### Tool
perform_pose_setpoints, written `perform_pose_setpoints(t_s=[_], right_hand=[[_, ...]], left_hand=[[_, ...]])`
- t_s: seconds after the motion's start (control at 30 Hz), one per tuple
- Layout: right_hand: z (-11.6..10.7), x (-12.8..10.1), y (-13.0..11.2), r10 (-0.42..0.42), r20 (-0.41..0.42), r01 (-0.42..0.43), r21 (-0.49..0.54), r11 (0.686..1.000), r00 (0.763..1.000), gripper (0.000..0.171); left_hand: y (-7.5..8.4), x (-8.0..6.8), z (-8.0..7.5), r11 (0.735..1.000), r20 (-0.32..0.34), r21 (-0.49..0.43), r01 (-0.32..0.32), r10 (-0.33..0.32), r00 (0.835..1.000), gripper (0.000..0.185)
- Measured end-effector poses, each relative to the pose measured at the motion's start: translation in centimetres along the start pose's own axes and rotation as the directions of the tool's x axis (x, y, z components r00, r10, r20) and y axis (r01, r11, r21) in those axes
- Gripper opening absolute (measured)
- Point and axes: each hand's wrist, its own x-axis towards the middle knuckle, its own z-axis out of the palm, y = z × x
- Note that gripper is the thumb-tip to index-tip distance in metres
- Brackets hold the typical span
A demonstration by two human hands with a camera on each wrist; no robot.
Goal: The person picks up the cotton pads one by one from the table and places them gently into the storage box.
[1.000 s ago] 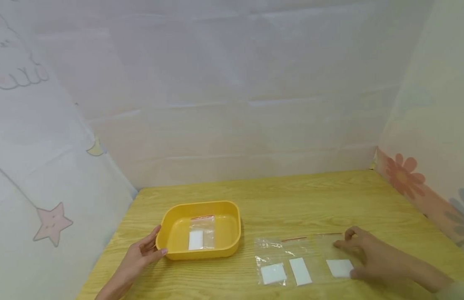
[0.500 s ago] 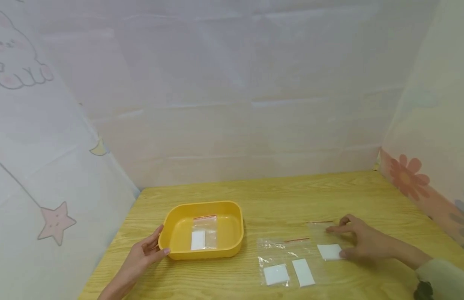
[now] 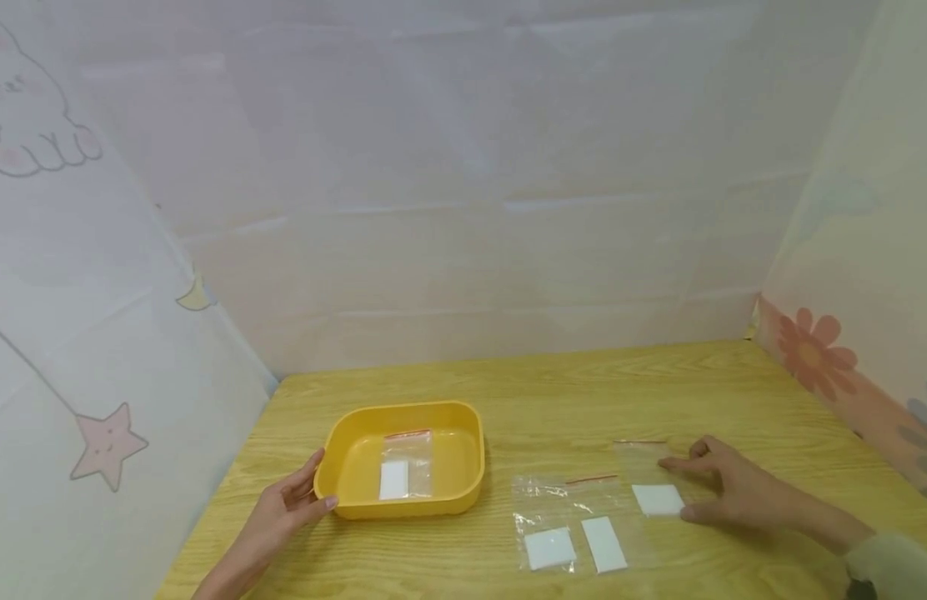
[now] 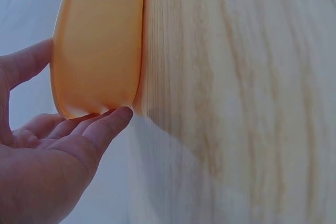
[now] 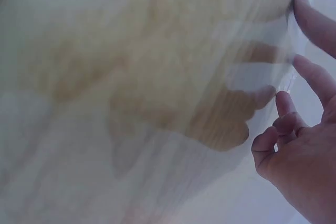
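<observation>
My left hand [image 3: 283, 510] cups the yellow plastic tray's [image 3: 448, 498] near corner. My right hand [image 3: 737, 492] pins the clear zip bag [image 3: 651, 467] holding a white pad [image 3: 658, 499] flat on the table. I judge lifting it comes next, needing a proper pinch.

Two bare hands, pale green sleeve [image 3: 894, 562] at right wrist
</observation>
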Motion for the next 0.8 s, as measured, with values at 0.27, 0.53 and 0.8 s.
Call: perform_pose_setpoints(t_s=[0.27, 0.53, 0.8], right_hand=[[1.0, -0.6, -0.9, -0.023, -0.116, 0.017, -0.045, 0.999, 0.993, 0.05], [1.0, -0.4, -2.3, 0.132, -0.135, -0.141, -0.053, 0.989, 0.982, 0.048], [1.0, -0.2, -2.5, 0.224, -0.127, -0.209, 0.123, 0.97, 0.966, 0.059]], left_hand=[[0.2, -0.1, 0.1, 1.0, -0.013, 0.013, 0.027, -0.027, 1.0, 0.084], [0.2, -0.1, 0.1, 0.999, -0.019, 0.014, 0.034, -0.034, 0.999, 0.084], [0.2, 0.0, 0.1, 0.999, -0.015, 0.011, 0.039, -0.039, 0.999, 0.084]])
